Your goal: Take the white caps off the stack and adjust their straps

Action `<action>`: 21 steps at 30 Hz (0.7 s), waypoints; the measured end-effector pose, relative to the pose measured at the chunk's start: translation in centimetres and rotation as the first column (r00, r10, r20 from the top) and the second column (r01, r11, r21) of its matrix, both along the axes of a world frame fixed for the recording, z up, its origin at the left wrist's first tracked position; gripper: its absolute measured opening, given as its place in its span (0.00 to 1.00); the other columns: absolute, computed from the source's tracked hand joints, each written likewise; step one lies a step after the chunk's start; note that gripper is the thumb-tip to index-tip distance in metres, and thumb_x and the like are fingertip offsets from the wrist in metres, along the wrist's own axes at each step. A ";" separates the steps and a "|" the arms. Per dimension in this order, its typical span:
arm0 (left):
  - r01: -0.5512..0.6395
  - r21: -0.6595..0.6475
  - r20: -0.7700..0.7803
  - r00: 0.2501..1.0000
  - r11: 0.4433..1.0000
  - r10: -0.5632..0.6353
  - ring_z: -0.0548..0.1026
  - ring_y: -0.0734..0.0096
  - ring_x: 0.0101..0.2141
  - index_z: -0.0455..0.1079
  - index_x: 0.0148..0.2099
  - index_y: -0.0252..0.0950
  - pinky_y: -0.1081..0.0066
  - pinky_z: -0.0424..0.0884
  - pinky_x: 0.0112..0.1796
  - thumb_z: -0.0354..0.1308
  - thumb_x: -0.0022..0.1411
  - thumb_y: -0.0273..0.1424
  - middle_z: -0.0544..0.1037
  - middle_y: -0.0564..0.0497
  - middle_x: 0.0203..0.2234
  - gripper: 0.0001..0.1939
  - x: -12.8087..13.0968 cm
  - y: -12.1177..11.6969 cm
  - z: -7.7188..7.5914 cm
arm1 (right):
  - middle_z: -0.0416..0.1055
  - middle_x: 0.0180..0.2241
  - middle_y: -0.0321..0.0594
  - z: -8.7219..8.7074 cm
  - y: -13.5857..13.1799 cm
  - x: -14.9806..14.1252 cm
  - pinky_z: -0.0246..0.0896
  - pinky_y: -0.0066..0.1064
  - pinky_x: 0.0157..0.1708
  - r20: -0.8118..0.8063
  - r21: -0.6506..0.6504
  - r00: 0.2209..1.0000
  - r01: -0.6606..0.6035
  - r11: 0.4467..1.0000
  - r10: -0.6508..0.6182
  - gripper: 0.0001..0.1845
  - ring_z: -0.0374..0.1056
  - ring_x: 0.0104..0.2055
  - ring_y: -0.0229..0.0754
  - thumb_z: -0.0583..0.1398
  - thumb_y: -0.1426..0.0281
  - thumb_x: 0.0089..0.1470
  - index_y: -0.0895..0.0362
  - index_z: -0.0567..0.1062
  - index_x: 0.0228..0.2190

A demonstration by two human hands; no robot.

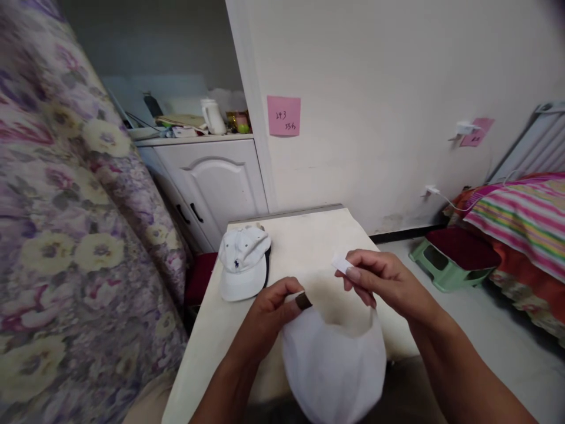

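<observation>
Both hands are pinching the back of a white cap [333,359] that is hanging over the near edge of the table [304,235]. The left hand [271,312] is gripping the cap's rear rim, its fingers closed on a small dark piece there; whether that is a buckle or a clasp is hard to make out. The right hand [384,280] is holding a short white strap end [341,263] between thumb and fingertips, lifted just above the cap's opening. The lower part of the cap is running out of view at the bottom, and its brim is hidden.

The cap is looking like soft, thin cloth, rounded and slightly puffed. A second white cap [242,262] with a small dark emblem is lying on the pale, smooth tabletop, near the left hand but apart from it.

A flowered quilt [66,235] is crowding the table's left side. To the right, open floor is lying between the table and a green stool [445,268], with a striped bedcover [525,215] beyond. A pink note [283,116] is sticking to the wall.
</observation>
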State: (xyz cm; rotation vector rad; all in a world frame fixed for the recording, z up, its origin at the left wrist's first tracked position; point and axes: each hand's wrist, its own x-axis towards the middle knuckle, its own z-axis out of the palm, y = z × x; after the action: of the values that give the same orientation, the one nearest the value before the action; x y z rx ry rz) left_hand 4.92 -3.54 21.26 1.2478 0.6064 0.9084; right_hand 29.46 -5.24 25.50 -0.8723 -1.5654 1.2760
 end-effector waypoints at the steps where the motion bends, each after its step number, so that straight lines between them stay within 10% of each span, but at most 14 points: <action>1: 0.008 -0.027 0.046 0.999 1.000 -0.007 0.63 0.78 0.25 0.70 0.35 0.34 0.77 0.57 0.27 0.66 0.58 0.36 0.69 0.55 0.26 0.11 0.1 -0.2 0.3 | 0.71 0.25 0.34 0.4 -0.2 -0.2 0.50 0.22 0.17 0.009 -0.002 1.000 -0.017 1.000 0.017 0.13 0.58 0.18 0.28 0.61 0.60 0.60 0.58 0.77 0.35; 21: -0.087 -0.215 0.132 0.984 0.973 0.117 0.63 0.80 0.21 0.68 0.28 0.34 0.78 0.56 0.24 0.70 0.52 0.36 0.68 0.57 0.22 0.15 0.0 -0.5 -1.0 | 0.65 0.21 0.30 0.7 0.4 -4.5 0.51 0.24 0.23 0.178 -0.028 0.983 -0.039 0.999 0.043 0.09 0.58 0.22 0.32 0.61 0.68 0.57 0.57 0.68 0.26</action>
State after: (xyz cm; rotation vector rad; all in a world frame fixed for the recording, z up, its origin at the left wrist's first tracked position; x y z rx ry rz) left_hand 4.92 -4.05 20.27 0.9618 0.6380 0.9845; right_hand 25.00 -4.87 26.16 -0.9979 -1.7192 1.2765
